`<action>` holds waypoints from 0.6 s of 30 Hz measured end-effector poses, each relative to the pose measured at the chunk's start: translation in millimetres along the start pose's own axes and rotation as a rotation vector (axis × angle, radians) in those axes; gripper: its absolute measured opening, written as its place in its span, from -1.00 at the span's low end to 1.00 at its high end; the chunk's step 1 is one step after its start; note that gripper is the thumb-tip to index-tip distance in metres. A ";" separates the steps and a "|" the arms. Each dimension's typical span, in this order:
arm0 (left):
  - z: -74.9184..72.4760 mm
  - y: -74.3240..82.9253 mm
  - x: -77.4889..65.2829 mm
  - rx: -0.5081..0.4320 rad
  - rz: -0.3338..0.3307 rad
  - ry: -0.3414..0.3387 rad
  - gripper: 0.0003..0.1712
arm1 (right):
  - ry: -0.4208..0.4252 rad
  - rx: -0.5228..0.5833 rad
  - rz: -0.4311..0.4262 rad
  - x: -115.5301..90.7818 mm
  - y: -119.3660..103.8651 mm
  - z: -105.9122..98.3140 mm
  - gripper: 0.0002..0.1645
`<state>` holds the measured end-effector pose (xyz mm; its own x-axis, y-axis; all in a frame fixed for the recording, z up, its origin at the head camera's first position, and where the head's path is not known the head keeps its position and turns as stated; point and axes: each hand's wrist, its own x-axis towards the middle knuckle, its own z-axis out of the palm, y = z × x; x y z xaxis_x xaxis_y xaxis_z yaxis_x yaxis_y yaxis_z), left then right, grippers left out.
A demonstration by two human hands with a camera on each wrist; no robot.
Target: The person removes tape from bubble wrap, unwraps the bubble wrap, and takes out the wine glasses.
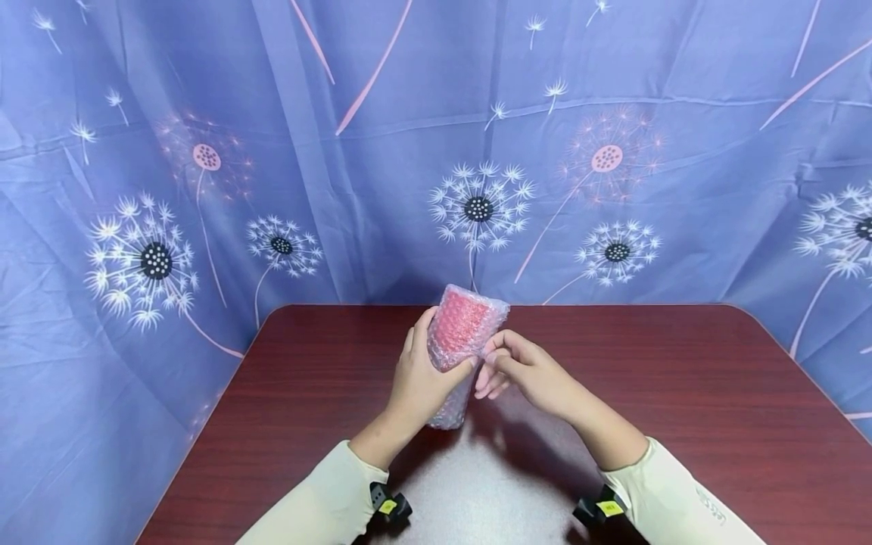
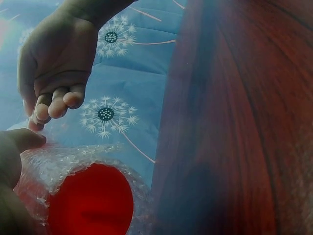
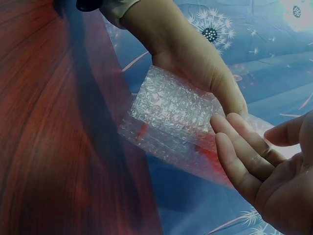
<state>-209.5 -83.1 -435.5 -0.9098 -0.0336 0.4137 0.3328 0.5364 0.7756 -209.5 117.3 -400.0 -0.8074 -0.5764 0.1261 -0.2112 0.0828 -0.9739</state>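
Observation:
A red cylinder wrapped in clear bubble wrap (image 1: 462, 327) is held tilted over the table's middle. My left hand (image 1: 422, 382) grips it from the left, thumb across the front and fingers behind. At its right edge, my right hand (image 1: 531, 372) pinches the bubble wrap between thumb and index finger, the other fingers loosely extended. In the left wrist view, the red round end (image 2: 93, 200) of the cylinder shows inside the wrap. The right wrist view shows a folded layer of bubble wrap (image 3: 171, 98) reaching past the cylinder; the pinch itself is partly hidden there.
Beneath both hands lies a dark red wood-grain table (image 1: 313, 378) with rounded far corners. Behind it hangs a blue curtain (image 1: 381, 189) printed with dandelions. Small black wrist devices (image 1: 391, 506) sit by the sleeve cuffs.

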 end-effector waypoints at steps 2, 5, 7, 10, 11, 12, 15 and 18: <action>0.3 -0.4 -0.2 0.000 -0.001 -0.001 0.11 | -0.003 0.006 0.002 0.0 0.7 0.0 -0.73; 0.3 -0.9 -0.2 0.000 0.001 0.003 0.10 | -0.013 0.021 0.004 0.1 2.0 -0.1 -0.73; 0.5 -1.3 0.2 0.003 0.007 0.009 0.09 | -0.017 0.028 -0.002 -0.1 2.3 -0.2 -0.73; 0.3 -1.3 0.8 0.005 0.016 0.015 0.08 | -0.018 0.032 -0.011 -0.5 2.3 -0.7 -0.75; 0.3 -1.4 1.0 0.006 0.018 0.016 0.08 | -0.020 0.031 -0.013 -0.6 2.4 -0.9 -0.75; 0.1 -1.4 1.1 0.007 0.017 0.015 0.08 | -0.021 0.033 -0.012 -0.8 2.2 -1.0 -0.76; -0.3 -1.5 1.3 0.007 0.008 0.010 0.08 | -0.022 0.020 -0.004 -0.7 1.6 -1.9 -0.75; -0.8 -1.5 1.5 0.009 -0.002 0.007 0.09 | -0.008 -0.007 0.006 -0.6 -0.2 -2.2 -0.73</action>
<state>-211.1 -84.6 -435.6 -0.9088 -0.0404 0.4152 0.3285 0.5443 0.7719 -210.2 119.4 -399.4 -0.8041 -0.5826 0.1186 -0.2104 0.0922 -0.9733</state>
